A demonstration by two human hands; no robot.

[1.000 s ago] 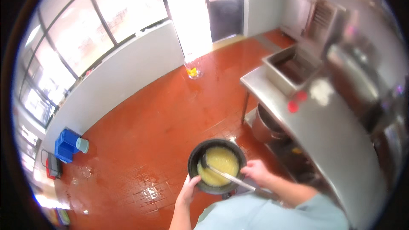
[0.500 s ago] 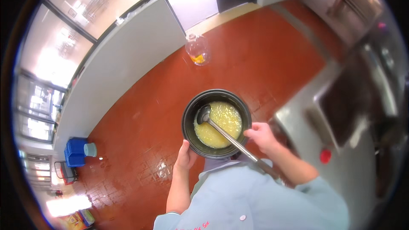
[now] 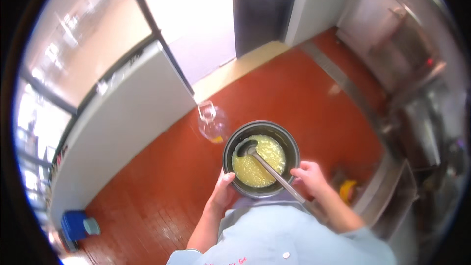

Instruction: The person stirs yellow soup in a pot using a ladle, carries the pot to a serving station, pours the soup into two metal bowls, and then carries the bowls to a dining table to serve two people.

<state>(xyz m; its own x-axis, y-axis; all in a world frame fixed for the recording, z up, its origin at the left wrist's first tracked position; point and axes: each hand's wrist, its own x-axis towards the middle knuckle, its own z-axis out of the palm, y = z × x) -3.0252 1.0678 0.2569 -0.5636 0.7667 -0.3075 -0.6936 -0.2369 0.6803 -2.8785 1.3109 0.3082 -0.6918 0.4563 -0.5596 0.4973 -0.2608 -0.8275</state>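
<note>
Dark pot: (image 3: 260, 128) held up above the red floor (image 3: 147, 191), in front of the person's light-blue top (image 3: 265, 233), its mouth facing up.
Left hand: (image 3: 222, 194) grasping the pot at the near-left part of its rim, thumb at the edge, the other fingers mostly hidden beneath.
Right hand: (image 3: 311, 179) gripping the pot at the near-right part of its rim, fingers bent in against the side.
Pot's contents: a yellowish, lumpy liquid (image 3: 248, 172), its surface well below the rim.
Ladle: (image 3: 273, 172) dark bowl in the liquid by the pot's far-left wall; metal handle slanting out over the near-right rim, close to the right hand; whether they touch, I cannot tell.
Clear jug: (image 3: 212, 123) standing on the floor near the end of the low white wall (image 3: 122, 113), a pale handle on top and something yellow low inside.
Floor's left edge: a blue crate (image 3: 73, 225) with a pale bucket (image 3: 91, 226) just beside it.
Floor's right side: a yellow item (image 3: 348, 191) beyond the right hand, too blurred to identify.
</note>
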